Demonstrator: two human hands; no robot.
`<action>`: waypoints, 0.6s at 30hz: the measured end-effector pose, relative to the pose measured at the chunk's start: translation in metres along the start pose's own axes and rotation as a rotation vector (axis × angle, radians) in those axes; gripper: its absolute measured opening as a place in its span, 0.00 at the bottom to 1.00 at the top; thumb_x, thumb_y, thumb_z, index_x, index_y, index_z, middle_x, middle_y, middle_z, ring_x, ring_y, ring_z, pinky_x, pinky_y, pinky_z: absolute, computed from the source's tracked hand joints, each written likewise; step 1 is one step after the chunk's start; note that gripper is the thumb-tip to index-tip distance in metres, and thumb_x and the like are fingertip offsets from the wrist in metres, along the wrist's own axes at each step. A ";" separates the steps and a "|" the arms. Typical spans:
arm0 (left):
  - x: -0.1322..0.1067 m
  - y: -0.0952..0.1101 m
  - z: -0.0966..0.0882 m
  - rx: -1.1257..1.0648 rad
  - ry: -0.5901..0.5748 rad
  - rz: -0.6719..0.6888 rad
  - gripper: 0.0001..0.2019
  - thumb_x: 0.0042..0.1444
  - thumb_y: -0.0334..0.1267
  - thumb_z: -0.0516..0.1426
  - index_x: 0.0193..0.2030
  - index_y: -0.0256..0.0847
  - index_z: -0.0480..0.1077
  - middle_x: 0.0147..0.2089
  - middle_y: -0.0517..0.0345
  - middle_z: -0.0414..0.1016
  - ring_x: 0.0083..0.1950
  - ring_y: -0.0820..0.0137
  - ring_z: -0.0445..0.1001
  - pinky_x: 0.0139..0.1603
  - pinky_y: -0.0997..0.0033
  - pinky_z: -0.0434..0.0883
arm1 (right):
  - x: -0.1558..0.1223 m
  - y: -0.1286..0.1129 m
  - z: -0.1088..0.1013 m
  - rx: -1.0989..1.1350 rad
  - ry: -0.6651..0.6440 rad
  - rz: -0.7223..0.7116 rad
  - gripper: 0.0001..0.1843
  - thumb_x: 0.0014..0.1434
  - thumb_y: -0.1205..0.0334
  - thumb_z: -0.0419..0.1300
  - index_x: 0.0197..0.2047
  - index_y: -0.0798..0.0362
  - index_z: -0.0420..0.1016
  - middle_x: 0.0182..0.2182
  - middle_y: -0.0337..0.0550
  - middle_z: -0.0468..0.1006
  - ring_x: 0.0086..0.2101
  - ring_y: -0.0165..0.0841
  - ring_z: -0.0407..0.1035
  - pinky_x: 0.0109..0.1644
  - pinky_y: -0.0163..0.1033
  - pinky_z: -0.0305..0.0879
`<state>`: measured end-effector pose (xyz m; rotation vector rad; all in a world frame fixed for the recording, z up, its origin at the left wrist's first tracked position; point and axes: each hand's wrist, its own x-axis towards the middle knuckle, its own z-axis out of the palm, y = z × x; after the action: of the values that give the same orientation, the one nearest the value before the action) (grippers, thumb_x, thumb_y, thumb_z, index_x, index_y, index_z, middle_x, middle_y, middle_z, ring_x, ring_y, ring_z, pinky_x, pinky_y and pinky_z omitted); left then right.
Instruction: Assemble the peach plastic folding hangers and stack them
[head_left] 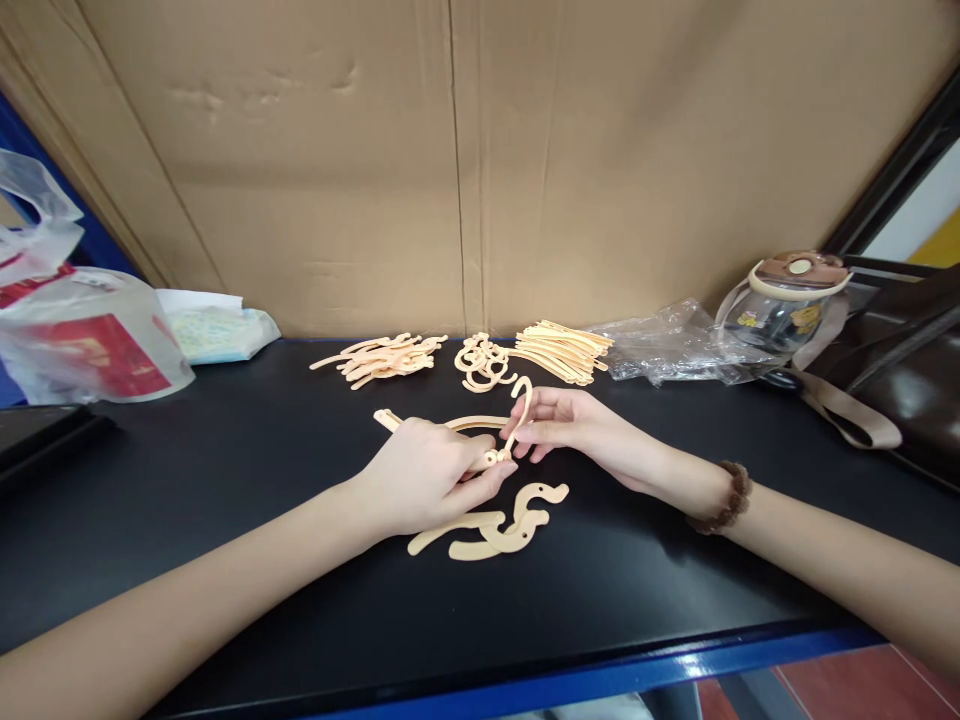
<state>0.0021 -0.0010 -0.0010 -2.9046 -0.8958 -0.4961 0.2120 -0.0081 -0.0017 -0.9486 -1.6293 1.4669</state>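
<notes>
Beige plastic parts of clothes hangers lie about the black table. My left hand [435,472] is closed around hanger arms [386,419], whose ends stick out to its upper left. At its fingertips a hanger hook [526,400] stands upright, its foot against the arms' round ends. My right hand [562,425] pinches the hook's shank between thumb and fingers. Behind the hands a curved hanger arm [476,421] shows, partly hidden by them. Just in front, two loose hooks [514,535] overlap flat arm pieces [457,530] on the table.
Along the cardboard wall [322,180] lie a pile of arms [394,358], a pile of hooks [484,362] and a stack of thin strips [564,350]. Clear plastic film [667,345], a lidded jar [784,305] and a brown bag [900,370] are right; a bagged roll [112,335] stands left.
</notes>
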 end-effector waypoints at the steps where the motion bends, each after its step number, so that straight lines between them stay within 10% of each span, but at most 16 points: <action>1: 0.000 0.000 0.000 0.007 -0.005 -0.003 0.22 0.63 0.46 0.44 0.20 0.39 0.58 0.15 0.62 0.63 0.16 0.76 0.58 0.20 0.74 0.45 | 0.000 0.000 0.000 0.011 0.004 -0.002 0.09 0.54 0.62 0.64 0.38 0.54 0.71 0.38 0.42 0.78 0.34 0.28 0.73 0.38 0.33 0.69; 18: -0.002 0.005 -0.003 0.078 0.003 0.004 0.20 0.60 0.42 0.46 0.19 0.39 0.59 0.14 0.62 0.61 0.14 0.76 0.55 0.20 0.73 0.43 | 0.002 0.003 -0.001 -0.058 0.017 -0.003 0.19 0.50 0.62 0.67 0.44 0.53 0.67 0.31 0.39 0.78 0.22 0.24 0.65 0.25 0.32 0.61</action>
<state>0.0023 -0.0071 0.0010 -2.8345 -0.8878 -0.4538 0.2120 -0.0061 -0.0041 -0.9876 -1.6688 1.4126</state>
